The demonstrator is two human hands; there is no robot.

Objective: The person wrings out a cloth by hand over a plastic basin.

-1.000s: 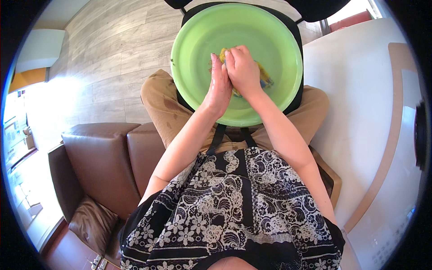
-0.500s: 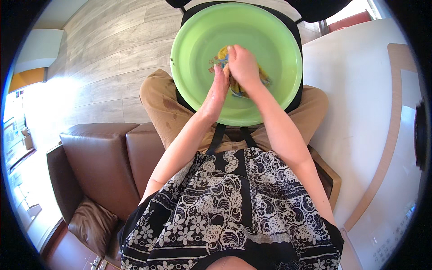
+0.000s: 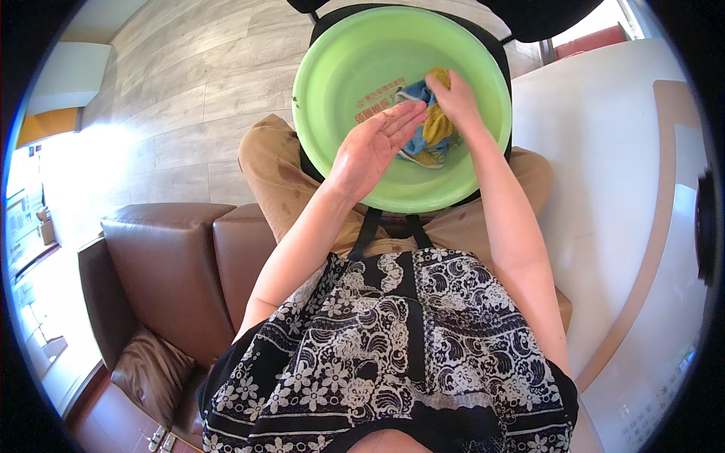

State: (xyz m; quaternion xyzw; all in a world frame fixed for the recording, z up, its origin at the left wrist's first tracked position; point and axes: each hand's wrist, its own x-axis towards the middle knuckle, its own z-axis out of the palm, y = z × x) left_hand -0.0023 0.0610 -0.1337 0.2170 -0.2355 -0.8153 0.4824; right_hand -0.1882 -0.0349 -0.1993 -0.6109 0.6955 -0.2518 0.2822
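Observation:
A wet yellow and blue cloth [image 3: 434, 130] lies bunched up in the right half of a round light green basin [image 3: 311, 143]. My right hand [image 3: 459, 104] has its fingers closed round the cloth's yellow upper part. Beside it, my left hand [image 3: 366, 155] is open, palm showing, fingers stretched toward the cloth. Its fingertips overlap the cloth's left edge in the picture; whether they touch it I cannot tell. Red print marks the basin's bottom, which looks covered by shallow water.
The basin stands on a black seat [image 3: 498, 53] between my knees. To the right is a white table [image 3: 589, 166] with a wood-coloured strip. A brown leather sofa [image 3: 170, 257] with a cushion [image 3: 151, 374] is at the left, and wood-look floor [image 3: 189, 83] lies beyond.
My hands were together over the basin's middle. The right hand has moved right with the cloth, and the left has turned palm up, away from the right hand. More of the cloth shows.

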